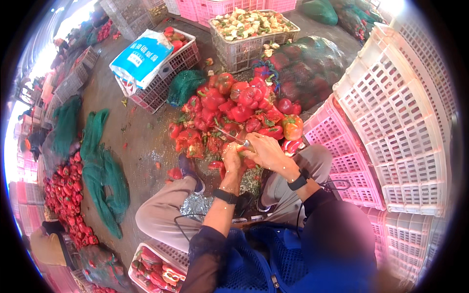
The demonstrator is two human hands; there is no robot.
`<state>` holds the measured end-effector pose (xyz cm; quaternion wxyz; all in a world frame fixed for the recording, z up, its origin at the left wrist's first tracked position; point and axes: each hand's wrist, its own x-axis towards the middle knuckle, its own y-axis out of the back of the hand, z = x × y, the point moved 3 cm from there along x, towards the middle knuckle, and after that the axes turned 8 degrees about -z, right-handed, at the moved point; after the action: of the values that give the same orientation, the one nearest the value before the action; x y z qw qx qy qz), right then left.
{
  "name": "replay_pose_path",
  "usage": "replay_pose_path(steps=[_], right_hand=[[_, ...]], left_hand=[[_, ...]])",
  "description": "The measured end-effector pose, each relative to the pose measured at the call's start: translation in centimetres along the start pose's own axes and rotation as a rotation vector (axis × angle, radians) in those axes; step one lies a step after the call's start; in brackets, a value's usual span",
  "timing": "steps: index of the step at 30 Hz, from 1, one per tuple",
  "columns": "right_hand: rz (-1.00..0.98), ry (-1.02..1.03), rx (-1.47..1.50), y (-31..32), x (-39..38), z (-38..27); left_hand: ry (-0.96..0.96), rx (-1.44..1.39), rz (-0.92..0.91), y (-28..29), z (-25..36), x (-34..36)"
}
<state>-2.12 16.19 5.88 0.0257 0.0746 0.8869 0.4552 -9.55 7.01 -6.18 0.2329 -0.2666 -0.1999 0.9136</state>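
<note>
In front of me lies a heap of red bell peppers (239, 100), some whole and some cut open. My right hand (267, 152) is closed round the handle of a knife (228, 134); its thin blade points up and to the left over the near side of the heap. Against it, my left hand (232, 157) is closed on what looks like a bell pepper, mostly hidden by the fingers, with a pale green bit showing between the hands. A red and green bell pepper (293, 127) sits at the heap's right edge.
A crate of pale pepper cores (254, 25) stands beyond the heap, beside a full net sack (312, 71). Stacked pink crates (342, 151) and white crates (395, 117) rise close on my right. A crate of cut peppers (156, 271) is by my left hip; green netting (102, 171) lies left.
</note>
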Motion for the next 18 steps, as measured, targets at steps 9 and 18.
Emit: replay_pose_path(steps=[9, 18], right_hand=[[0.14, -0.139, -0.062, -2.5, -2.3, -0.7], [0.173, 0.041, -0.005, -4.5, -5.2, -2.1]], left_hand=[[0.233, -0.206, 0.058, -1.4, -0.8, -2.7], [0.184, -0.576, 0.234, 2.4, -2.4, 2.3]])
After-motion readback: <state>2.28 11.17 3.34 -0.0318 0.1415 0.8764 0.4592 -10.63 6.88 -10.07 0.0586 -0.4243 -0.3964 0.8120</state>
